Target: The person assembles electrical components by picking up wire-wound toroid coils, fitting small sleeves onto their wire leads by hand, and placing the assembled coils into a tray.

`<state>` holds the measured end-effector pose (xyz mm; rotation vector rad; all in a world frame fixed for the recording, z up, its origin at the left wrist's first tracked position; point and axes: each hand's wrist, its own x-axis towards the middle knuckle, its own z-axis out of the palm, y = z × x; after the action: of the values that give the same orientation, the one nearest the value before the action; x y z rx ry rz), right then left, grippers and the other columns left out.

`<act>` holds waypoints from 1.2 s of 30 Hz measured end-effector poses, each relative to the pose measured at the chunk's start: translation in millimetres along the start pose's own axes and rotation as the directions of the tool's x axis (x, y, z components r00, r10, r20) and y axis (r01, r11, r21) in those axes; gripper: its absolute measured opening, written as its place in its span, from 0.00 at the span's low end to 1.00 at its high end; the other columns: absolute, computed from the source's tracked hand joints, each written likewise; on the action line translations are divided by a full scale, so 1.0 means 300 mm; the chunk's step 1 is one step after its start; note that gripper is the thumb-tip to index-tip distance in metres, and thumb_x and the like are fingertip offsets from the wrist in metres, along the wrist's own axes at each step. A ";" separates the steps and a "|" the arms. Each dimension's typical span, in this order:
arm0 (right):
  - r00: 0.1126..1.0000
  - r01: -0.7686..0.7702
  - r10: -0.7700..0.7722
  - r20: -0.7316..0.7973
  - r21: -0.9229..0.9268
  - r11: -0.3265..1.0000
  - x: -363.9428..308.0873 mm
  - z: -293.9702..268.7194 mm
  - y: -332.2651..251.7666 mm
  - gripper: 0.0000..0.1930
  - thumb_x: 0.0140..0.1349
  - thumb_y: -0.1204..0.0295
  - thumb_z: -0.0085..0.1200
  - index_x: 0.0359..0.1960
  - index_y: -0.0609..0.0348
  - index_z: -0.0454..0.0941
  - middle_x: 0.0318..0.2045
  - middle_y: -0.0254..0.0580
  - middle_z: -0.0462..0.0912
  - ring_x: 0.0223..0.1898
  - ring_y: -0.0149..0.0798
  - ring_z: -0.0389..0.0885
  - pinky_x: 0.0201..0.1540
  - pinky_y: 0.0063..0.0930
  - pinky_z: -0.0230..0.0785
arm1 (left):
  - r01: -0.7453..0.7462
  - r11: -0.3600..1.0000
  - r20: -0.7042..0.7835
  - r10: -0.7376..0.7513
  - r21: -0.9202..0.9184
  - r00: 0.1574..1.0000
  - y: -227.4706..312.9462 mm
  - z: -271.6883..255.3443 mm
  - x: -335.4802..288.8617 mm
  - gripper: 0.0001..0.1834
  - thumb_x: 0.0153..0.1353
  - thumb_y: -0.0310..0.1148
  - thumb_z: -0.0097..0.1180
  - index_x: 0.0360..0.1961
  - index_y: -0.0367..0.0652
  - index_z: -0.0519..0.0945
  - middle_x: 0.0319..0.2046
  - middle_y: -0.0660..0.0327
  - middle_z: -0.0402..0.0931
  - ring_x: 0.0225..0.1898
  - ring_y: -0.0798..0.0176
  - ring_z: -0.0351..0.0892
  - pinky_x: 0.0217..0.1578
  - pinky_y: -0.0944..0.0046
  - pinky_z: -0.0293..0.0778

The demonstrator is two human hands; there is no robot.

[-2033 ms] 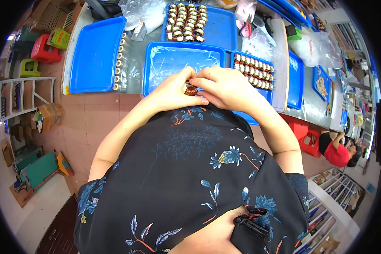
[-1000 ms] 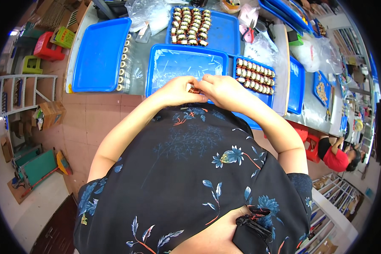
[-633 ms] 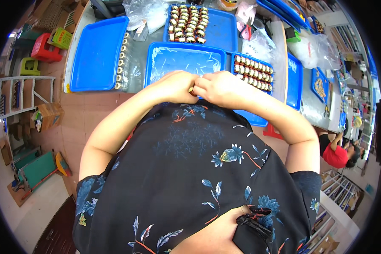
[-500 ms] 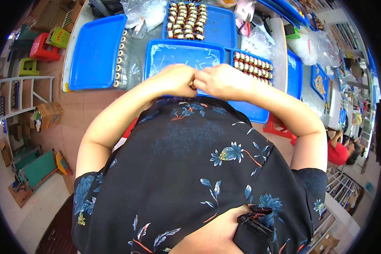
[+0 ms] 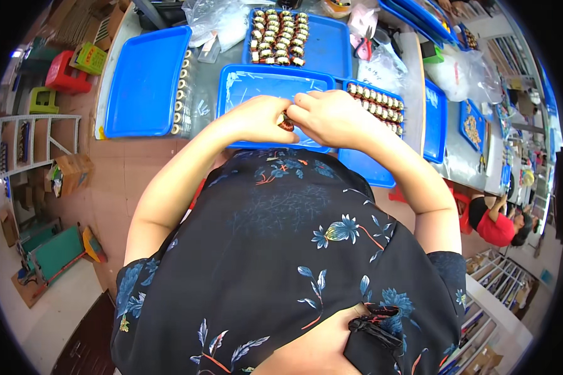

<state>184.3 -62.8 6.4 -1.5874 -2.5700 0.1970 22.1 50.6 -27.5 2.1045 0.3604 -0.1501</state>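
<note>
My left hand (image 5: 260, 119) is closed around a copper-wound ring coil (image 5: 286, 124), which shows partly between the fingers. The right hand (image 5: 329, 116) meets it at the coil, fingertips pinched together; what they grip is hidden. Both hands are over the near edge of a blue tray (image 5: 322, 80), in which short clear tube pieces (image 5: 256, 82) lie scattered. To the right, a blue tray holds rows of wound coils (image 5: 375, 103). Behind, another blue tray (image 5: 331, 40) carries several columns of similar coils (image 5: 280, 37).
A blue tray (image 5: 145, 87) lies at the left, beside a column of pale rings (image 5: 180, 94). Red-handled pliers (image 5: 365, 49) and plastic bags (image 5: 381, 70) are at the back right. Part of a blue tray (image 5: 366, 167) juts past the table's near edge. A person in red (image 5: 497, 226) sits far right.
The coil shows more between my hands now. My right forearm and elbow have swung inward, and the right hand's fingers have shifted on the coil. The whole view has tilted slightly.
</note>
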 end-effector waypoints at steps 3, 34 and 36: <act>0.994 0.032 -0.026 0.104 -0.054 0.998 0.011 0.006 -0.014 0.09 0.55 0.70 0.51 0.38 0.55 0.75 0.33 0.42 0.79 0.33 0.43 0.81 0.32 0.38 0.75 | -0.025 1.000 0.059 0.025 -0.005 0.998 -0.005 -0.001 0.008 0.23 0.44 0.43 0.65 0.38 0.37 0.79 0.26 0.53 0.79 0.28 0.55 0.79 0.33 0.59 0.73; 0.950 -0.236 0.284 -0.130 0.297 0.925 0.013 0.093 -0.050 0.09 0.59 0.64 0.53 0.25 0.56 0.77 0.22 0.44 0.79 0.28 0.49 0.80 0.29 0.42 0.71 | 0.025 0.964 -0.107 0.004 0.265 0.994 -0.032 0.008 -0.035 0.20 0.45 0.44 0.65 0.31 0.38 0.77 0.27 0.50 0.79 0.31 0.46 0.80 0.32 0.54 0.73; 0.927 -0.289 0.350 -0.132 0.343 0.894 0.011 0.140 -0.075 0.11 0.59 0.64 0.53 0.25 0.56 0.77 0.22 0.47 0.78 0.28 0.50 0.80 0.30 0.43 0.70 | 0.069 0.927 -0.229 0.018 0.369 0.973 -0.027 0.047 -0.061 0.16 0.47 0.41 0.61 0.27 0.38 0.75 0.26 0.49 0.79 0.32 0.44 0.79 0.32 0.50 0.73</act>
<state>156.2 -71.9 -31.1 -1.7905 -1.9978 0.4406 2.6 39.1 -37.1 2.5065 0.5309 0.0122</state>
